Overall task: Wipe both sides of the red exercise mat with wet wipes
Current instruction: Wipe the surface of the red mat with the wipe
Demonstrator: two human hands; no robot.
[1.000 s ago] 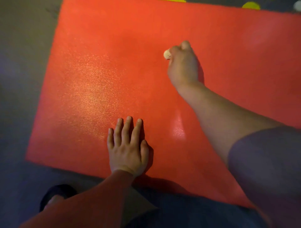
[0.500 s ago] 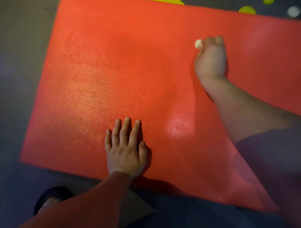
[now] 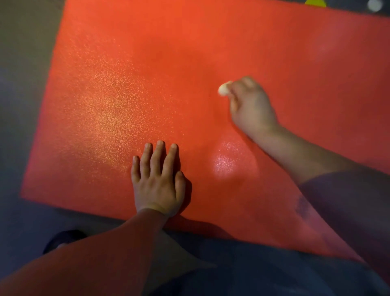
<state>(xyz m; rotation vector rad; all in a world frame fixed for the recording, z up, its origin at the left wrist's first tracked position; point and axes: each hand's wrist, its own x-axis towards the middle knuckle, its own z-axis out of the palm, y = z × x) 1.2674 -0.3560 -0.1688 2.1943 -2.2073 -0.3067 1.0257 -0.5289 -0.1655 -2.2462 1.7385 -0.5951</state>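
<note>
The red exercise mat [image 3: 130, 84] lies flat on the floor and fills most of the view. My left hand [image 3: 158, 181] rests palm down on the mat near its front edge, fingers straight and together. My right hand [image 3: 251, 105] is further out on the mat, right of centre, its fingers curled round a small balled-up wet wipe [image 3: 223, 89]. A pale bit of the wipe sticks out at the left of the fist and presses against the mat. A shiny wet patch [image 3: 223, 162] shows on the mat between the two hands.
Grey floor [image 3: 23, 63] borders the mat on the left and in front. A yellow-green spot [image 3: 312, 2] and a pale round spot [image 3: 374, 5] lie beyond the mat's far right edge. My legs and a dark shoe [image 3: 63, 238] are at the bottom.
My right hand with the wipe swept right and away across the mat, then came back toward me and to the left. My left hand has stayed flat in the same place.
</note>
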